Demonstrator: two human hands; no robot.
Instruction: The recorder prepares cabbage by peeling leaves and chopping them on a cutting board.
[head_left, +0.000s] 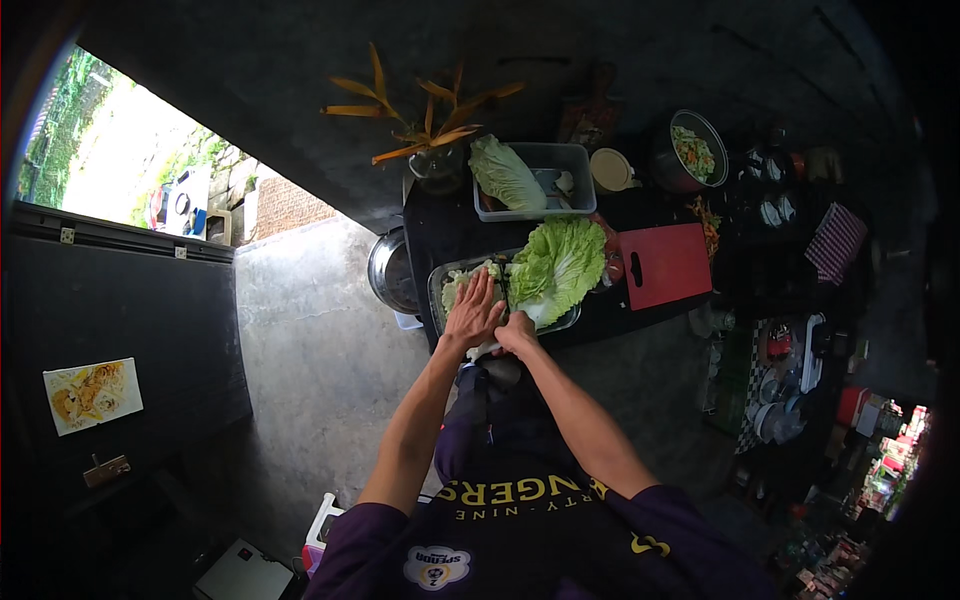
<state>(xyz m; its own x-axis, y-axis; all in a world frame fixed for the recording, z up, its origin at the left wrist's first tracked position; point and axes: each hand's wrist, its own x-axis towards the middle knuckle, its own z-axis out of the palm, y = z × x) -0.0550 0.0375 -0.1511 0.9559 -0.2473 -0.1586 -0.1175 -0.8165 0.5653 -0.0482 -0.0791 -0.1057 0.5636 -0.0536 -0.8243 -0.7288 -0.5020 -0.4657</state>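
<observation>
My left hand (475, 311) lies flat with its fingers extended on pale cabbage pieces (451, 289) in a clear rectangular glass dish (436, 306). Beside it, my right hand (517, 334) is curled in a fist at the near edge; what it grips is hidden. A narrow dark strip, possibly a knife blade, runs beyond the hands between the pieces and a large green napa cabbage leaf (559, 262). The leaf's white base is close to my right hand. White stem (482, 350) shows under my wrists.
Behind stands a plastic container (536, 216) with a napa cabbage (506, 176). A glass vase (436, 171) is at back left. Rightward are a red cutting board (667, 266), a round lid (611, 169) and a pot (722, 154) of chopped vegetables. A metal bowl (391, 271) sits left.
</observation>
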